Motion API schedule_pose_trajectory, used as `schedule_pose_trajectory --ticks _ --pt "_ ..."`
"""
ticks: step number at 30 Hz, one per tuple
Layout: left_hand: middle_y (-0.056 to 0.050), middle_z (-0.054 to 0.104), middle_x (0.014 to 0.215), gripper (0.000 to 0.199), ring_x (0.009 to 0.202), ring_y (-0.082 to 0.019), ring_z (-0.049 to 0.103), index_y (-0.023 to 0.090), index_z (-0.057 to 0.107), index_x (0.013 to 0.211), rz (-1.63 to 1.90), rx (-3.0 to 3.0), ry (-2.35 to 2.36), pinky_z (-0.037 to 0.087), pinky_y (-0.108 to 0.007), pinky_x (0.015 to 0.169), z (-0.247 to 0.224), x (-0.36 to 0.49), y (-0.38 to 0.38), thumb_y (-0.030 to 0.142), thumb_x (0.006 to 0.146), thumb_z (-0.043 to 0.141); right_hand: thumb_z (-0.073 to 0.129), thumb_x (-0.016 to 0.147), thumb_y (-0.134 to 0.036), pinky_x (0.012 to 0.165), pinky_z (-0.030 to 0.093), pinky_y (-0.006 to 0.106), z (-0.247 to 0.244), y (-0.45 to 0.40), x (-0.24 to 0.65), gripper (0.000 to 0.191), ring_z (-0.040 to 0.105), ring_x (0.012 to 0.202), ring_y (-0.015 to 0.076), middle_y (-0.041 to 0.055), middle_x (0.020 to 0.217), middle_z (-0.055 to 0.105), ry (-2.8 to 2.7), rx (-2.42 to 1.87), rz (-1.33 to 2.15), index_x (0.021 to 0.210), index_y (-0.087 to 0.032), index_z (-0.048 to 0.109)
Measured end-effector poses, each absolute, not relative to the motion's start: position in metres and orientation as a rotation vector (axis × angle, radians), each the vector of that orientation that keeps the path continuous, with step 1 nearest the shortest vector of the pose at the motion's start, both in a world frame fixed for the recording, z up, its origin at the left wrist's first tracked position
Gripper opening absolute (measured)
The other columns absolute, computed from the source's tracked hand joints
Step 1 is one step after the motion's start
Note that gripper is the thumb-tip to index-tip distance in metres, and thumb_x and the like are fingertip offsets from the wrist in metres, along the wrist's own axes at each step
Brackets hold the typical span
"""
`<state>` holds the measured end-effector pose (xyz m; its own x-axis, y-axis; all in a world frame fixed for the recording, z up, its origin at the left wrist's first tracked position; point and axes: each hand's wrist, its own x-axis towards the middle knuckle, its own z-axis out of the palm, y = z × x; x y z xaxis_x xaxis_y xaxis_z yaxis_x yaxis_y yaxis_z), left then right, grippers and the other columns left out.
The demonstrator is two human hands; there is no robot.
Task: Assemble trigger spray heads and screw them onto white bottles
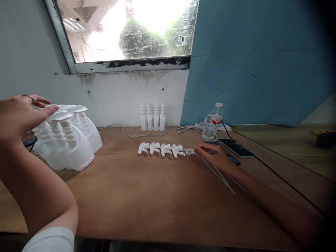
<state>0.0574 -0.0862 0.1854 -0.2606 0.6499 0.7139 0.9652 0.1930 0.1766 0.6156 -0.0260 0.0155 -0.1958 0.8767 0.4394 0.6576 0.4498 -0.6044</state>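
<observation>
My left hand [28, 110] is raised over a cluster of white spray bottles [81, 147] at the left, its fingers apart and its thumb near the top of one spray head. My right hand [212, 154] is low over the table at the right, thumb and fingertips pinched together beside small white washers [189, 151]. What the fingertips hold, if anything, is too small to make out. Thin clear tubes [219, 176] lie under that hand and stretch toward the front. Left of the washers, white trigger spray heads [166, 149] lie in a row.
Several slim white bottles [153, 119] stand against the wall, with a pale cable [126, 134] around them. A water bottle [212, 122] and a phone [237, 148] with a black cable are at the right. The brown table [147, 199] runs below the window.
</observation>
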Motion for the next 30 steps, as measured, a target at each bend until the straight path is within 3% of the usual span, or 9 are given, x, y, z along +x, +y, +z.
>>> schedule_pose_trajectory --ticks 3,8,11,14,17,22,24,27,30 --pt "0.002 0.063 0.070 0.067 0.056 -0.005 0.045 0.017 0.067 0.093 -0.714 -1.343 -2.231 0.050 -0.035 0.074 0.188 0.059 -0.080 0.076 0.065 0.057 0.049 0.084 -0.048 0.056 0.042 0.029 0.015 -0.026 0.616 0.036 0.061 0.064 0.0206 0.0043 0.064 0.066 -1.933 -1.289 0.340 0.073 -0.019 0.065" --pt "0.006 0.063 0.068 0.059 0.052 -0.002 0.046 0.021 0.069 0.096 -0.696 -1.538 -2.154 0.046 -0.022 0.066 0.191 0.087 -0.090 0.072 0.071 0.053 0.043 0.088 -0.052 0.062 0.045 0.030 0.018 -0.027 0.615 0.042 0.059 0.062 0.0189 0.0054 0.069 0.067 -1.889 -1.254 0.351 0.071 -0.019 0.063" --pt "0.008 0.063 0.070 0.056 0.057 -0.001 0.049 0.024 0.068 0.104 -0.831 -1.690 -1.920 0.042 -0.019 0.066 0.193 0.121 -0.099 0.069 0.073 0.052 0.038 0.092 -0.051 0.066 0.045 0.031 0.034 -0.028 0.605 0.043 0.059 0.067 0.0192 0.0052 0.066 0.063 -1.925 -1.171 0.250 0.072 -0.020 0.061" --pt "0.006 0.065 0.079 0.052 0.066 -0.003 0.056 0.016 0.068 0.102 -1.035 -1.898 -1.524 0.043 -0.021 0.070 0.195 0.166 -0.103 0.060 0.078 0.053 0.036 0.093 -0.050 0.058 0.044 0.029 0.060 -0.032 0.583 0.039 0.054 0.058 0.0150 0.0030 0.067 0.060 -1.944 -1.061 0.267 0.086 -0.022 0.062" --pt "0.003 0.067 0.081 0.032 0.067 -0.006 0.058 0.014 0.069 0.089 -1.062 -2.168 -1.119 0.045 -0.020 0.066 0.194 0.209 -0.098 0.043 0.083 0.058 0.054 0.086 -0.050 0.053 0.043 0.025 0.092 -0.042 0.550 0.028 0.053 0.060 0.0128 0.0013 0.073 0.059 -1.946 -0.912 0.220 0.094 -0.024 0.063" --pt "-0.001 0.065 0.089 0.014 0.071 -0.009 0.060 0.019 0.067 0.091 -0.995 -2.468 -0.719 0.045 -0.021 0.062 0.179 0.262 -0.092 0.027 0.088 0.055 0.076 0.066 -0.052 0.047 0.037 0.022 0.129 -0.066 0.502 0.063 0.047 0.051 0.0074 -0.0011 0.086 0.059 -2.152 -0.735 0.056 0.119 -0.027 0.053" --pt "-0.001 0.064 0.092 0.015 0.075 -0.011 0.061 0.022 0.066 0.094 -0.984 -2.555 -0.688 0.046 -0.022 0.065 0.173 0.276 -0.094 0.029 0.090 0.053 0.078 0.063 -0.052 0.049 0.036 0.022 0.134 -0.070 0.491 0.059 0.050 0.054 0.0099 -0.0018 0.079 0.060 -2.222 -0.752 -0.009 0.112 -0.026 0.056" --pt "-0.002 0.064 0.098 0.018 0.081 -0.013 0.062 0.025 0.065 0.101 -1.026 -2.655 -0.733 0.049 -0.024 0.072 0.168 0.288 -0.096 0.033 0.089 0.054 0.073 0.070 -0.050 0.047 0.031 0.022 0.133 -0.070 0.488 0.035 0.046 0.051 0.0096 -0.0039 0.058 0.052 -2.204 -0.822 0.009 0.085 -0.022 0.060" --pt "-0.005 0.061 0.112 0.047 0.092 -0.016 0.060 0.025 0.054 0.122 -1.164 -2.684 -0.815 0.051 -0.026 0.077 0.168 0.287 -0.086 0.041 0.079 0.066 0.072 0.072 -0.050 0.044 0.029 0.022 0.132 -0.067 0.497 0.034 0.042 0.049 0.0077 -0.0042 0.055 0.046 -2.041 -0.827 0.032 0.071 -0.019 0.057"
